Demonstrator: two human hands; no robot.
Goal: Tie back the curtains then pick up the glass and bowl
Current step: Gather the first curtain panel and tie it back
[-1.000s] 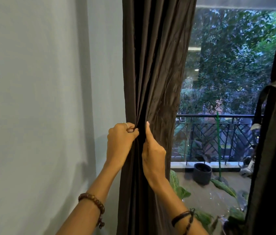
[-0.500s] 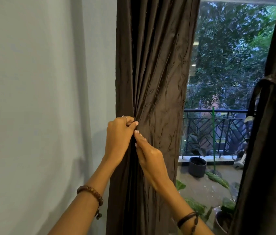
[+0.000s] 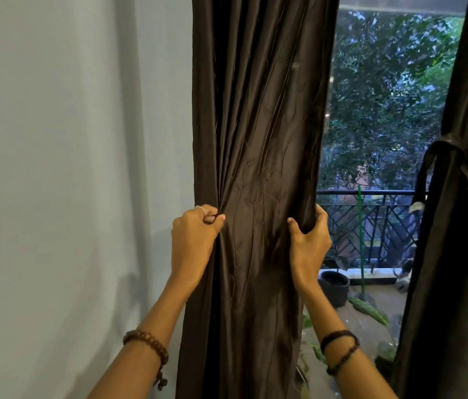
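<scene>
A dark brown left curtain (image 3: pixel 258 116) hangs in folds beside the pale wall. My left hand (image 3: pixel 195 234) pinches its left edge at about waist height of the panel. My right hand (image 3: pixel 309 240) grips its right edge, thumb in front and fingers curled behind the cloth. Between the two hands the fabric is spread flat. At the right side the other dark curtain (image 3: pixel 457 254) is gathered by a tie-back band (image 3: pixel 454 151) of the same cloth. No glass or bowl is in view.
A pale wall (image 3: pixel 68 168) fills the left. Through the window is a balcony with a black railing (image 3: pixel 371 197), a green pole (image 3: pixel 360 234), a dark plant pot (image 3: pixel 335 286), leafy plants and trees beyond.
My right hand has moved from beside the left hand across to the curtain's right edge and taken hold of it, spreading the fabric. The left hand keeps its pinch.
</scene>
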